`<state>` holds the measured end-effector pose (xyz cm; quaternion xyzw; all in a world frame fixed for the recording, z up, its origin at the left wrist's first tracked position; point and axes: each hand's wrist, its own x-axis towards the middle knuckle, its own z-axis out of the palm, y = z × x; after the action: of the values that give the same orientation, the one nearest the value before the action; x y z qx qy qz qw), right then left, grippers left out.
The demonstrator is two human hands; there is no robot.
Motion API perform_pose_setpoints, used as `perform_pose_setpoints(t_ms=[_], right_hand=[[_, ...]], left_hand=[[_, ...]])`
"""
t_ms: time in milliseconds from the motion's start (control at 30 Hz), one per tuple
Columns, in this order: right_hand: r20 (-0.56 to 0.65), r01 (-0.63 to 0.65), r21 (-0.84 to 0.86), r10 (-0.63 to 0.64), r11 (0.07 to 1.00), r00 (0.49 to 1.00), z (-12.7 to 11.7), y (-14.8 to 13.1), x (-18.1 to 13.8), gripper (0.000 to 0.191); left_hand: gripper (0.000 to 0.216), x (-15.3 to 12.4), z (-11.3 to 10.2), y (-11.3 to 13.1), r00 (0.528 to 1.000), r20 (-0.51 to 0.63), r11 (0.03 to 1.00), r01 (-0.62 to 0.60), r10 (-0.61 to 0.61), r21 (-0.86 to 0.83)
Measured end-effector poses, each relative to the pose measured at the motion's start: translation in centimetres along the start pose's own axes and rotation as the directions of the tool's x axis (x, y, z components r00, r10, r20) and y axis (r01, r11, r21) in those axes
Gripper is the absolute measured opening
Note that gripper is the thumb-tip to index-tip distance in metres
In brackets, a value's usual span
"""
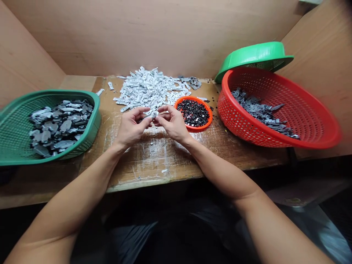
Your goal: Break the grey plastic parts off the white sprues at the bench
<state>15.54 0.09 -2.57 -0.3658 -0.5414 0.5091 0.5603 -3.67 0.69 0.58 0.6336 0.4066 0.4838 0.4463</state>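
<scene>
My left hand (133,124) and my right hand (173,123) meet at the middle of the worktable, fingertips almost together. Both are closed in a pinch on a small grey-white part (151,114), mostly covered by the fingers. Just behind them rises a heap of flat whitish parts (150,86). Close to my right hand stands a shallow orange bowl (210,116) filled with small black round pieces (194,113).
A green basket (95,124) of grey and black assembled parts (66,126) stands at the left. A tilted red basket (233,124) with thin dark grey parts (266,115) is at the right, a bright green basket (255,55) behind it. Wooden panels (170,36) enclose the table.
</scene>
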Motion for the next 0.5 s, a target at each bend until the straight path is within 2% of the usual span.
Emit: perform_pose_setpoints(t_ms=[100, 333, 433, 500], right_hand=[[-0.022, 0.049, -0.043, -0.050, 0.998, 0.998, 0.0, 0.2, 0.0, 0.046], [-0.041, 0.051, -0.095, -0.055, 0.994, 0.998, -0.7, 0.0, 0.3, 0.032], [0.004, 0.033, -0.128, -0.033, 0.991, 0.999, -1.1, -0.6, 0.3, 0.025], [0.040, 0.009, -0.142, -0.003, 0.990, 0.999, -1.4, -1.0, 0.2, 0.024]], left_hand=[[0.046, -0.2, 0.3, 0.0, 1.000, -0.002, 0.999, 0.024, -0.024, -0.030], [0.040, -0.2, 0.3, -0.4, 0.988, 0.004, 0.980, 0.152, -0.153, -0.129], [0.046, -0.2, -0.1, -0.2, 0.971, 0.125, 0.971, 0.217, -0.204, -0.100], [0.056, -0.2, -0.3, 0.2, 0.938, 0.242, 0.951, 0.282, -0.246, -0.125]])
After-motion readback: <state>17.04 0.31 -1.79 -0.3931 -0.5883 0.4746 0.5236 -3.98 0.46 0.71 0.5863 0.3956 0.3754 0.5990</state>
